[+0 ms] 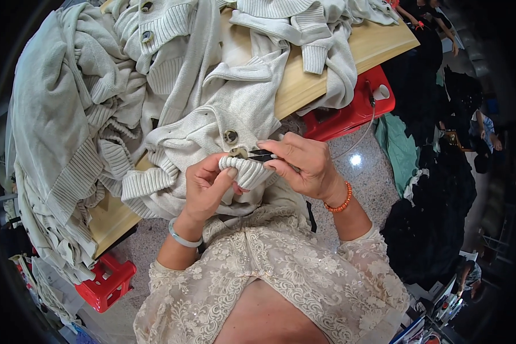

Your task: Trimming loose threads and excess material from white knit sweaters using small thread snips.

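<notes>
A cream knit cardigan (203,129) lies partly over the table edge and into my lap. My left hand (206,186) pinches its ribbed band (243,172) between thumb and fingers. In my right hand (307,163) are small black thread snips (262,155); their pointed tips reach a brown-and-cream button (239,153) at the band. Just above that sits another dark button (230,136), sewn on the cardigan. Part of the snips is hidden behind my right fingers.
More cream cardigans (63,109) are heaped across the wooden table (378,43) and hang off its left side. Red plastic stools (106,284) stand under it; a white cup (380,92) rests on a red surface at right. Dark fabric piles (427,229) and other people are farther right.
</notes>
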Demonstrator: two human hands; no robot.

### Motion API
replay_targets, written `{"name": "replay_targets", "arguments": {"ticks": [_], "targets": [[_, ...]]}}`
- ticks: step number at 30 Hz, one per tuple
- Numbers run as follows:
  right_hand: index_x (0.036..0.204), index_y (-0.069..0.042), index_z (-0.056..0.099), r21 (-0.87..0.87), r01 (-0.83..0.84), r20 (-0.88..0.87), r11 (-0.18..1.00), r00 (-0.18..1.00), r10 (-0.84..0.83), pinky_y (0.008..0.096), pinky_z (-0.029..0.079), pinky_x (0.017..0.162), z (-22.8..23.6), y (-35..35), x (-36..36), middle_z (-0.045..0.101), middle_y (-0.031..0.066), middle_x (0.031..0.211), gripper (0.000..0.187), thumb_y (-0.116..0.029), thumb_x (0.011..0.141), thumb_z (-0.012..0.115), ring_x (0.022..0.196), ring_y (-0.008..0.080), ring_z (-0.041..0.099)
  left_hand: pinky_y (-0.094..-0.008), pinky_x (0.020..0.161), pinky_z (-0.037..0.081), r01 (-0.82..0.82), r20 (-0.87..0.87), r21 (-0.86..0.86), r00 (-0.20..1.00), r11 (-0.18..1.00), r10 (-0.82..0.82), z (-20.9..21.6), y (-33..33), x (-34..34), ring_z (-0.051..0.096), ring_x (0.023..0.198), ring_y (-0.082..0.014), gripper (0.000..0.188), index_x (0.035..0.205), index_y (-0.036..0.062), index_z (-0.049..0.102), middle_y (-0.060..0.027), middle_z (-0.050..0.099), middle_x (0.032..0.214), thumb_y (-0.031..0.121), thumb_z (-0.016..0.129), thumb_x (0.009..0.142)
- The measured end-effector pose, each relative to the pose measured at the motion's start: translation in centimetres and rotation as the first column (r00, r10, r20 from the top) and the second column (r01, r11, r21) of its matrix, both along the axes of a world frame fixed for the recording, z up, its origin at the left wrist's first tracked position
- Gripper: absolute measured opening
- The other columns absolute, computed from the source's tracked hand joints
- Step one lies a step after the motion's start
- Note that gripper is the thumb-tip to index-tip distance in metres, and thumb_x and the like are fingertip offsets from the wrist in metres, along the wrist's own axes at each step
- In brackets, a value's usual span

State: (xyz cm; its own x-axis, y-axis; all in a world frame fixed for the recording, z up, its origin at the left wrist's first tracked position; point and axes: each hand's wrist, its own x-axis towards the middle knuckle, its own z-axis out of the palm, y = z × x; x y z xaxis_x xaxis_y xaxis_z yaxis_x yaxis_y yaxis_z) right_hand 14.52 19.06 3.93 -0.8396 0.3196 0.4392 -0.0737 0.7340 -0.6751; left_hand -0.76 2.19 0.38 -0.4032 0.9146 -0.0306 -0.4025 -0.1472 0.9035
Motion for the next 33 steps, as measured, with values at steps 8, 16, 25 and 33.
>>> {"name": "replay_targets", "arguments": {"ticks": [8, 16, 25, 33], "targets": [[0.107, -0.003, 0.068, 0.067, -0.004, -0.037, 0.998, 0.999, 0.007, 0.031, 0.044, 0.05, 0.0, -0.1, -0.2, 0.058, 0.0073, 0.072, 0.033, -0.009, 0.076, 0.074, 0.057, 0.0208, 0.057, -0.0235, 0.058, 0.052, 0.02, 0.028, -0.017, 0.999, 1.0, -0.019, -0.4, 0.1, 0.2, 0.062, 0.065, -0.0109, 0.022, 0.113, -0.0075, 0.059, -0.0089, 0.066, 0.087, -0.002, 0.055, 0.091], [0.107, -0.004, 0.068, 0.118, 0.013, -0.033, 0.993, 0.999, -0.01, 0.0315, 0.045, 0.05, 0.1, -0.2, -0.2, 0.058, 0.0067, 0.073, 0.031, -0.01, 0.077, 0.073, 0.057, 0.0216, 0.058, -0.0225, 0.06, 0.054, 0.01, -0.115, -0.061, 0.993, 0.998, -0.017, 0.6, 0.3, 0.4, 0.061, 0.067, -0.0084, 0.023, 0.113, -0.008, 0.059, -0.0066, 0.065, 0.088, -0.002, 0.056, 0.091], [0.105, -0.002, 0.068, 0.01, 0.03, -0.083, 0.999, 0.996, -0.029, 0.0304, 0.043, 0.05, -0.7, -0.6, -0.2, 0.056, 0.0074, 0.071, 0.027, -0.005, 0.079, 0.07, 0.056, 0.0205, 0.055, -0.0211, 0.06, 0.053, -0.012, -0.105, -0.058, 0.994, 0.998, 0.006, 0.5, 0.6, 0.7, 0.062, 0.068, -0.0088, 0.023, 0.112, -0.0083, 0.059, -0.0077, 0.066, 0.087, -0.002, 0.057, 0.09], [0.107, 0.002, 0.067, -0.102, 0.096, -0.042, 0.99, 0.994, -0.101, 0.0295, 0.04, 0.05, 0.1, -1.0, 0.2, 0.053, 0.0093, 0.068, 0.029, -0.003, 0.079, 0.07, 0.055, 0.0197, 0.049, -0.0219, 0.06, 0.053, 0.013, -0.042, -0.076, 0.999, 0.997, -0.016, 0.3, 0.5, 0.4, 0.063, 0.067, -0.0106, 0.023, 0.113, -0.0077, 0.059, -0.008, 0.067, 0.087, -0.002, 0.056, 0.091]]}}
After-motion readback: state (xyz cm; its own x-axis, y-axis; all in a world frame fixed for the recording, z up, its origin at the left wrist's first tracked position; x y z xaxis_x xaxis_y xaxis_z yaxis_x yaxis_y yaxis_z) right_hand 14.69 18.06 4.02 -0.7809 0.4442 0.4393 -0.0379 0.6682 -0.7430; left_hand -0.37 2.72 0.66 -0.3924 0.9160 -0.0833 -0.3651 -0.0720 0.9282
